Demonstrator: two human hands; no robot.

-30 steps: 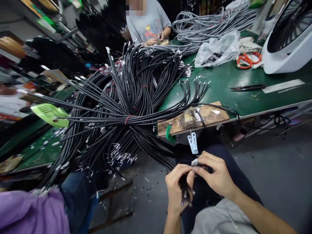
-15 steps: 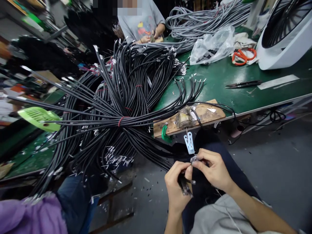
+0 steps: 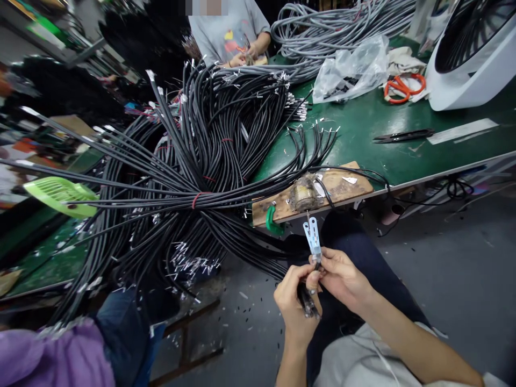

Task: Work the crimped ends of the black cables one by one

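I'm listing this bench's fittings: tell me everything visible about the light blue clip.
The light blue clip looks like a plastic clothespin, its two slim arms spread at the top and converging lower down. It points downward, slightly tilted, below the front edge of the wooden board, in line with a thin metal rod from the motor-like device; the join is unclear. Its lower end seems to touch the right hand, which partly hides it, so whether its jaws are open cannot be told.
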